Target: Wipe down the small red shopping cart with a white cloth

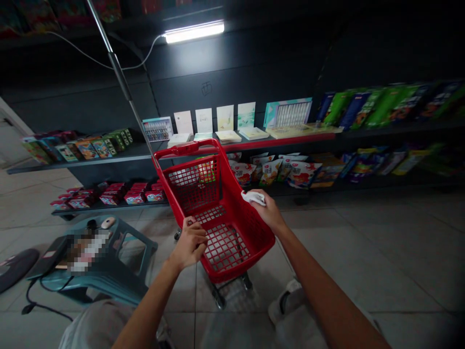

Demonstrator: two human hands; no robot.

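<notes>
Red wheeled shopping basket (203, 189) stands on tiled floor (363, 252) before shelves (109, 155). Left hand (191, 245) clenched on its near rim; right hand (267, 211) grasps white cloth (253, 197) against right rim. Looks like the wiping step; another stroke needs the left hand bracing.

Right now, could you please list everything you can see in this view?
cart: one, red, centre floor.
cloth: one, white, on cart's right rim.
stool: one, teal, left of cart.
mouse: one, white, on stool.
shelves: two tiers, dark, along back wall.
packaged goods: many, mixed colours, on shelves.
tube light: one, white, above shelves.
pole: one, grey, behind cart.
left hand: one, bare, grip on cart's left rim.
right hand: one, bare, grip on cloth.
</notes>
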